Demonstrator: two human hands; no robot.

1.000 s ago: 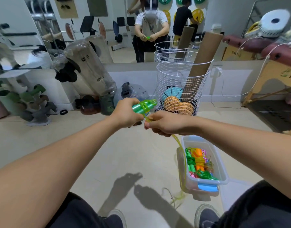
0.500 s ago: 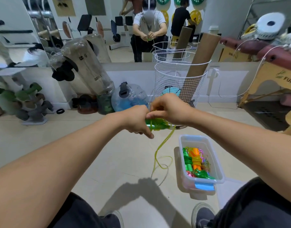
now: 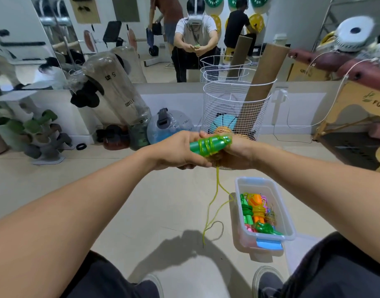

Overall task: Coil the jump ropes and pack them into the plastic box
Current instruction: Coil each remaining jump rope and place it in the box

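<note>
Reaching forward from the bottom corners, both bare forearms stretch out over dark-trousered knees and two shoes on the pale floor, and meet at mid-frame. Lower right on that floor stands the clear plastic box, a blue latch on its near end; coiled jump ropes in green, orange and pink lie inside. A yellow-green cord hangs slack from between the hands and ends in a loose loop just left of the box. The left hand has its fingers curled around the near end of the green handles, which lie roughly level with several turns of cord wrapped around them. The right hand is cupped under the far end, fingers bent around it — the cord drops out below where the two hands meet. Behind them stands a white wire basket with balls and a cardboard tube inside. To its left sit a round water weight and a tall clear bag marked "5" and "10". At far right a wooden panel reads "FURU" — cut off by the frame edge. A wall mirror shows the person seated, wearing a headset.
</note>
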